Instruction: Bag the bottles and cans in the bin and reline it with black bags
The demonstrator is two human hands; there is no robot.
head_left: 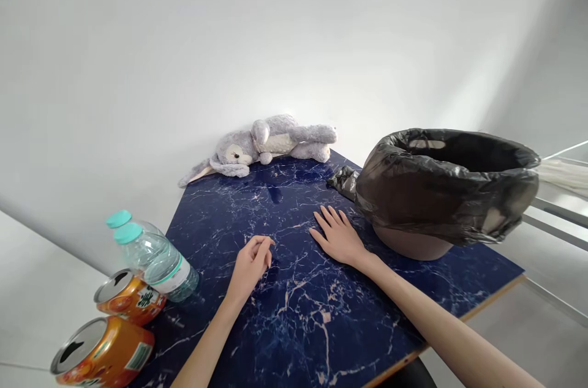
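Observation:
My left hand point(252, 261) rests on its side on the dark blue marbled table point(294, 339), fingers loosely curled in with nothing visible in them. Flat on the tabletop lies my right hand point(340, 237), palm down and fingers spread, just left of a trash bin point(413, 244) lined with a black plastic bag point(441, 198). To the left of my left hand stand two clear plastic bottles with teal caps, the nearer bottle point(177, 275) partly covering the farther bottle point(138, 226). Two orange drink cans, a front can point(122, 348) and a rear can point(142, 302), stand beside them, their tops opened.
A grey plush rabbit point(275, 137) lies on its side at the table's far end, against the white wall point(294, 33). A knotted tail of the bag point(344, 181) reaches left from the bin. Metal rails point(558, 223) run beyond the table's right edge.

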